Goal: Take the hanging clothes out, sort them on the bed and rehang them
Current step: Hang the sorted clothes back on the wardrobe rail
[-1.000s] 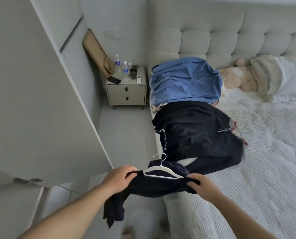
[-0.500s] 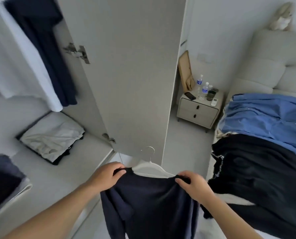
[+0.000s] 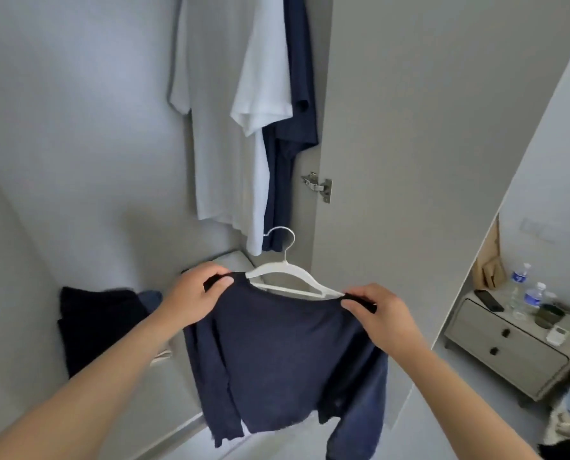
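Both hands up in front of the open wardrobe, holding a navy top (image 3: 277, 353) on a white hanger (image 3: 286, 280). Left hand (image 3: 193, 297) pinched closed on the top's left shoulder, thumb over the fabric; right hand (image 3: 376, 310) pinched closed on the right shoulder, just at the hanger's end. Top hangs down between the forearms, sleeves dangling, hanger hook (image 3: 282, 239) upright and free, not on any rail. Behind it inside the wardrobe: a light grey tee (image 3: 217, 127), a white tee (image 3: 263, 94) and a dark navy garment (image 3: 296, 121) hang side by side, touching. Folded dark clothes (image 3: 94, 327) sit on the wardrobe shelf (image 3: 164, 393) at its left end, low left of the hands. Wardrobe door (image 3: 409, 127) stands open to the right, metal hinge (image 3: 318, 185) showing. Far right, a nightstand (image 3: 509, 353) carries water bottles (image 3: 529, 293), a phone (image 3: 491, 300) and a small remote (image 3: 557, 335). Bed edge barely visible, bottom right corner, blurred.
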